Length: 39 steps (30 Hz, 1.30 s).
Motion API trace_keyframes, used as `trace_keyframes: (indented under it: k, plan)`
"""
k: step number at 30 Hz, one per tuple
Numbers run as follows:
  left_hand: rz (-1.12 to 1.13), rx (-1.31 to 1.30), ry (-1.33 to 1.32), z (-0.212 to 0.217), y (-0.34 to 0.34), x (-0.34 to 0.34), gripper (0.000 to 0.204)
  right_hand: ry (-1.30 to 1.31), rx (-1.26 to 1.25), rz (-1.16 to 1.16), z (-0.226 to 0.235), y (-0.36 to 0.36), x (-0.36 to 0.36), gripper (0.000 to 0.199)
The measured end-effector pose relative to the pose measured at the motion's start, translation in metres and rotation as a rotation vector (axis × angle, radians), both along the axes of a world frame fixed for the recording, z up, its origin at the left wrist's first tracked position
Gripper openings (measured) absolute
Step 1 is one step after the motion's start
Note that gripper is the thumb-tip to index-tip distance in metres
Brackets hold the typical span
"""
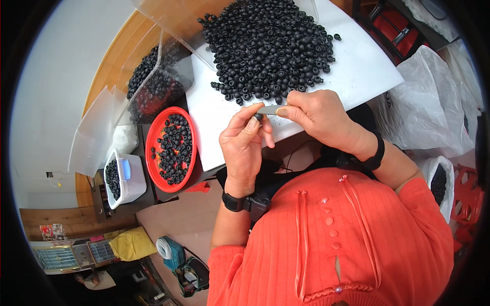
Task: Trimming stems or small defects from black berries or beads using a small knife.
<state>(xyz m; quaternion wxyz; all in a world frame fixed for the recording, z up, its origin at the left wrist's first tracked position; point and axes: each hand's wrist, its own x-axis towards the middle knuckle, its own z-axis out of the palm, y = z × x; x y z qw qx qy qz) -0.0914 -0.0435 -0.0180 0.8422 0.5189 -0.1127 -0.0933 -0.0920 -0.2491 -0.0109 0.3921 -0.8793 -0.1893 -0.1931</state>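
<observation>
My left hand (246, 144) pinches one small black rubber piece (259, 117) between thumb and fingertips, just over the near edge of a white board (357, 66). My right hand (316, 115) grips a thin grey metal blade (270, 109) whose tip touches that piece. A large heap of the same black round rubber pieces (270, 46) lies on the board just beyond both hands. Each wrist wears a black band.
A red round dish (154, 153) holding several black pieces sits left of the board. A white tub (133, 178) and a clear plastic bin (158, 71) hold more of them. White plastic bags (423, 107) lie at the right, and another bag of pieces (439, 183) stands beside red crates.
</observation>
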Motion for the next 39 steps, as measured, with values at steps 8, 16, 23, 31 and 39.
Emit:
trace_keyframes:
  k: [8,16,23,31,39]
  plan:
    - [0.022,-0.046,0.037,0.0,0.005,-0.004,0.028,-0.213,-0.22,0.08,0.001,0.007,0.0,0.02]
    - [0.215,-0.019,-0.038,0.023,0.027,-0.001,0.022,0.216,0.219,0.112,0.002,-0.01,-0.004,0.02]
    - [1.017,0.809,-0.411,0.053,0.153,0.004,0.021,0.319,0.286,0.148,-0.015,-0.019,0.004,0.022]
    - [0.855,0.97,-0.629,0.018,0.098,0.008,0.015,0.328,0.211,0.086,-0.002,-0.022,0.002,0.023]
    - [0.551,0.964,-0.581,0.007,0.05,0.008,0.016,0.331,0.42,0.139,0.004,-0.01,-0.003,0.021]
